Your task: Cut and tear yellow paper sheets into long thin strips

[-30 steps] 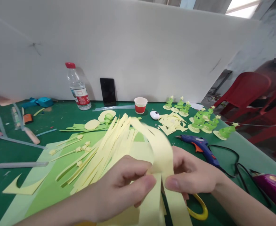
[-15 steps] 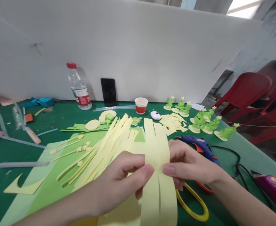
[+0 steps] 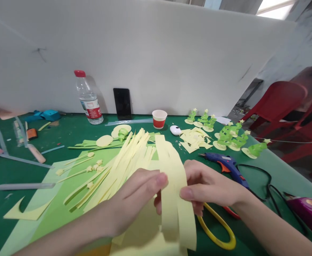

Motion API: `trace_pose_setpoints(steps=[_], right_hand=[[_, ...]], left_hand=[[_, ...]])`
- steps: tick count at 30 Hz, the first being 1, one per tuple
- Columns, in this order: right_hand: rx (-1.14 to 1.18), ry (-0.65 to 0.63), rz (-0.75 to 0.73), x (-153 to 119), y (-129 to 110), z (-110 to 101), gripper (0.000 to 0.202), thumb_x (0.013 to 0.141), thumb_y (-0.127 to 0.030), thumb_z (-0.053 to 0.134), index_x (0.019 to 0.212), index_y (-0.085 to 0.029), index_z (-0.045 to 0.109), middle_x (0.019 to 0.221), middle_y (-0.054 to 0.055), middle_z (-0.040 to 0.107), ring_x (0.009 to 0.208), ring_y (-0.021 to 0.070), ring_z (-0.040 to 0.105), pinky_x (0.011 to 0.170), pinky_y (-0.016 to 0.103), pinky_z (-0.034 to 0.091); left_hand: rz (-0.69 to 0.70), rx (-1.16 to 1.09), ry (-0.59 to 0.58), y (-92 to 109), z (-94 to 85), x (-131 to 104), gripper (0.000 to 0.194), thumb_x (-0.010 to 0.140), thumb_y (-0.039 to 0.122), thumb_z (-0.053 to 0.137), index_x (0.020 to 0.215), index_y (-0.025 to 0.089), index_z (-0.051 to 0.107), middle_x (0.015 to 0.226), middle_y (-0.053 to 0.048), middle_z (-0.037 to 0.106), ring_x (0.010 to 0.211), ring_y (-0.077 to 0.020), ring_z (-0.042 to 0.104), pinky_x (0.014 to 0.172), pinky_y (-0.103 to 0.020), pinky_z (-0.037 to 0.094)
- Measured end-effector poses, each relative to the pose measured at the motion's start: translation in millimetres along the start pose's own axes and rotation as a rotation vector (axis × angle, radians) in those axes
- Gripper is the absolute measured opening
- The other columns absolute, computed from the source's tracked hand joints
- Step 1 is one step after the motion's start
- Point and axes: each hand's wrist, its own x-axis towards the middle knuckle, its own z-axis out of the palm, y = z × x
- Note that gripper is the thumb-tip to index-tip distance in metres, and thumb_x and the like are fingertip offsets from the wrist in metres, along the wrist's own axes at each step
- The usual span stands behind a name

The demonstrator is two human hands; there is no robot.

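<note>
Pale-yellow strips [image 3: 172,188] have swung left at their far ends. I judge they're being worked apart near-centre over the table [image 3: 65,135]; left hand [image 3: 133,199], right hand [image 3: 211,185] grip edges. Next calls for even tension.

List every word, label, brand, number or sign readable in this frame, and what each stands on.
None can be read with certainty.
Clear plastic bottle with red cap: red-and-white label carries print, too small and blurred to read.
Blue glue gun with orange trigger: any marking is too small to make out.
Red-and-white paper cup: no lettering visible.
Held pale yellow paper strips: no writing visible.
</note>
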Motion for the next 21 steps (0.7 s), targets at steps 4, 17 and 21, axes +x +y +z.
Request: trace_pose_setpoints(steps=[4,17,21], right_hand=[[0.126,0.1,-0.043,0.5,2.6,0.1,0.04,0.077,-0.048,0.053,0.057,-0.014,0.046,0.045,-0.005,0.04,0.037,0.0044,0.042,0.035,0.014,0.034],[0.188,0.094,-0.098,2.5,8.0,3.4,0.033,0.076,-0.035,0.052,0.053,-0.012,0.052,0.048,0.0,0.049,0.044,0.0084,0.046,0.044,0.02,0.039],[0.28,0.072,-0.147,1.7,7.4,3.9,0.033,0.078,-0.033,0.052,0.053,-0.013,0.049,0.045,-0.004,0.043,0.039,0.0051,0.042,0.04,0.016,0.037]], left_hand=[[0.049,0.012,-0.004,0.2,0.2,1.4,0.036,0.086,0.028,0.033,0.053,0.019,0.042,0.051,0.005,0.045,0.053,-0.0099,0.046,0.06,-0.021,0.039],[-0.038,-0.175,-0.041,2.6,4.8,-0.1,0.028,0.079,0.028,0.04,0.053,0.018,0.042,0.051,0.003,0.045,0.05,-0.0097,0.045,0.051,-0.021,0.039],[0.003,-0.202,-0.101,0.1,3.2,0.2,0.028,0.081,0.026,0.042,0.055,0.016,0.048,0.053,0.003,0.046,0.051,-0.0094,0.046,0.05,-0.02,0.04]])
